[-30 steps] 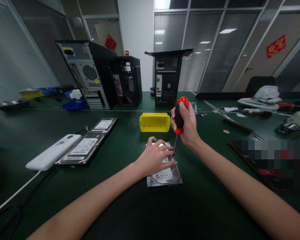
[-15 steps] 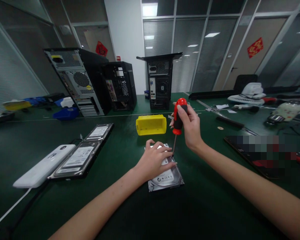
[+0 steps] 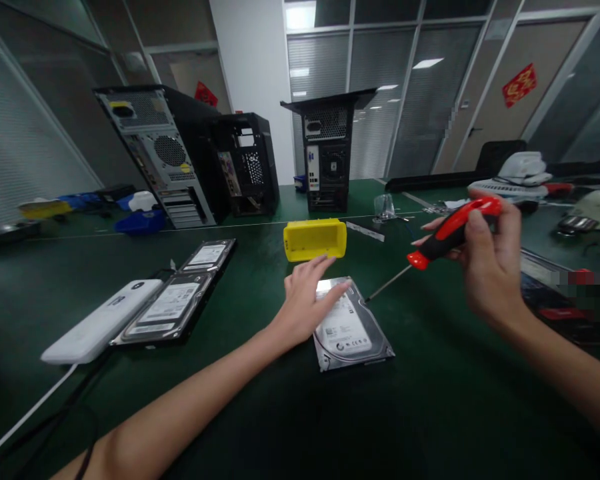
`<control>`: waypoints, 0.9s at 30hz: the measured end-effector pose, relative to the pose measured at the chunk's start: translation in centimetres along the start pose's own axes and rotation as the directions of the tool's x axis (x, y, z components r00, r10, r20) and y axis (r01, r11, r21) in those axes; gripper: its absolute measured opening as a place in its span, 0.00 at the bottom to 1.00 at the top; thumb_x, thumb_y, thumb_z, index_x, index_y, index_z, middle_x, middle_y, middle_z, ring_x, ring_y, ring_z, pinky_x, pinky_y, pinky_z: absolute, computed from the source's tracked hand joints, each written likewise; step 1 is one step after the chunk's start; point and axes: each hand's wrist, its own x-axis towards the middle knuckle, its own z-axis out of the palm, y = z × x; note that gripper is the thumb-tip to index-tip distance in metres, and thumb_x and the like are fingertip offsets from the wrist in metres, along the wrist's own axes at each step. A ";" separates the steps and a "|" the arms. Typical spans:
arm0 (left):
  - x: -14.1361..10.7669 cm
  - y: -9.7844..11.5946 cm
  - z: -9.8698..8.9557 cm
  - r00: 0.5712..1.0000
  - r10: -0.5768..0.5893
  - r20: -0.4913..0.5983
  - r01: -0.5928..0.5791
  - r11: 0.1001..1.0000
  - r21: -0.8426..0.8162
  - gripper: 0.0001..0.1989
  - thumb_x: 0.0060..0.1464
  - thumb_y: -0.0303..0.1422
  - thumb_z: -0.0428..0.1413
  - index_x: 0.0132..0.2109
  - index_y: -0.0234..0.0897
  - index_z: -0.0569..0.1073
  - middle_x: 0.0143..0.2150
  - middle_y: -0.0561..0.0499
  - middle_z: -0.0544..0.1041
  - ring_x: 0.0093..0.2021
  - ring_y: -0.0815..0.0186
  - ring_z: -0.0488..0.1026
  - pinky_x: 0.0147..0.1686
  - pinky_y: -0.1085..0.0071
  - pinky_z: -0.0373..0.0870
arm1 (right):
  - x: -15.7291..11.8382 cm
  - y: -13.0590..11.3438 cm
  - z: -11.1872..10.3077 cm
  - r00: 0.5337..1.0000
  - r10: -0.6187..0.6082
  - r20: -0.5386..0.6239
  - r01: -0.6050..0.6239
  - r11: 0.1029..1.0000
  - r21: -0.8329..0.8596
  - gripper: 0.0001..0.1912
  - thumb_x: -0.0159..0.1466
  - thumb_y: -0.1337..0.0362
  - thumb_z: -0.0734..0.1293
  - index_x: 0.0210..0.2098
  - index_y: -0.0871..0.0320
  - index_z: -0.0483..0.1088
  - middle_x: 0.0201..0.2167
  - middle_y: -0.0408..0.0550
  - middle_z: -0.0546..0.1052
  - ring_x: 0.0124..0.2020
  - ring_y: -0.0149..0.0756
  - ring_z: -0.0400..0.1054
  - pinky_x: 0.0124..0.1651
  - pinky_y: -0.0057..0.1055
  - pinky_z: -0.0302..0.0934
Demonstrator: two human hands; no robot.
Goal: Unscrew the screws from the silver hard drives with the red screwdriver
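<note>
Lighting is dim, glare whitens part of the hard drive (image 3: 351, 327), edges stretch

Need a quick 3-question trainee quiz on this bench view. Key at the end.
1. Multiple choice: what colours is the handle of the screwdriver in the right grip? a) blue and white b) red and black c) all green
2. True or false: the yellow bin is farther from the camera than the hard drive at the left grip.
3. Count: how many computer cases stand toward the back of the green table?

Key: 1 b; 2 true; 3 three.
</note>
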 end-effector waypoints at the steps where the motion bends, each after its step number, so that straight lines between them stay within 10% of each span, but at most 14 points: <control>1: -0.6 -0.5 -0.3 0.998 -0.069 0.004 0.069 0.996 -0.051 0.29 0.62 0.49 0.45 0.65 0.41 0.56 0.68 0.46 0.55 0.68 0.54 0.48 0.63 0.51 0.48 | 0.0 -0.1 0.0 1.000 -0.016 0.005 0.016 1.000 -0.006 0.20 0.63 0.53 0.64 0.54 0.45 0.61 0.38 0.50 0.77 0.43 0.47 0.75 0.36 0.45 0.71; 5: -3.6 -2.3 -0.6 0.957 -0.266 0.119 0.288 0.924 -0.252 0.45 0.56 0.54 0.51 0.69 0.40 0.38 0.71 0.41 0.42 0.69 0.48 0.45 0.64 0.48 0.49 | -0.6 -0.7 0.2 0.999 -0.012 0.032 0.012 1.000 0.008 0.22 0.62 0.55 0.66 0.54 0.45 0.60 0.39 0.48 0.76 0.38 0.43 0.76 0.38 0.45 0.71; 12: -7.5 -1.7 0.0 0.964 -0.152 0.219 0.207 0.944 -0.256 0.77 0.30 0.46 0.71 0.64 0.48 0.13 0.71 0.35 0.39 0.69 0.42 0.41 0.63 0.39 0.45 | -1.3 -1.4 0.9 0.998 0.061 0.034 -0.061 0.998 -0.003 0.31 0.56 0.64 0.71 0.52 0.44 0.52 0.38 0.39 0.70 0.28 0.33 0.74 0.38 0.37 0.72; 27: -7.3 -3.1 0.5 0.965 -0.222 0.140 0.244 0.955 -0.167 0.71 0.37 0.39 0.69 0.66 0.46 0.17 0.66 0.39 0.58 0.68 0.38 0.40 0.60 0.31 0.41 | -0.7 -1.4 1.1 0.979 0.204 -0.025 -0.194 0.957 0.217 0.26 0.52 0.68 0.72 0.46 0.46 0.61 0.32 0.38 0.71 0.28 0.35 0.72 0.37 0.42 0.71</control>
